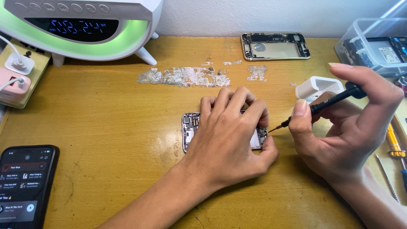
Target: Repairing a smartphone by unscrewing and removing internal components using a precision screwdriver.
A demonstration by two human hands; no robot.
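An opened phone body [189, 129] with bare circuitry lies flat on the wooden table [110, 114] near the middle. My left hand [231, 135] rests over it and pins it down, hiding most of it. My right hand [347, 123] grips a slim black precision screwdriver [328, 101], whose tip touches the phone's right edge next to my left fingers.
A second stripped phone frame [275, 46] lies at the back. A small white box [318, 87] sits behind my right hand, a clear bin [375, 42] with parts at back right. Lit phone [25, 186] front left, white lamp clock [85, 25] and power strip [19, 72] back left, tools [396, 148] at right.
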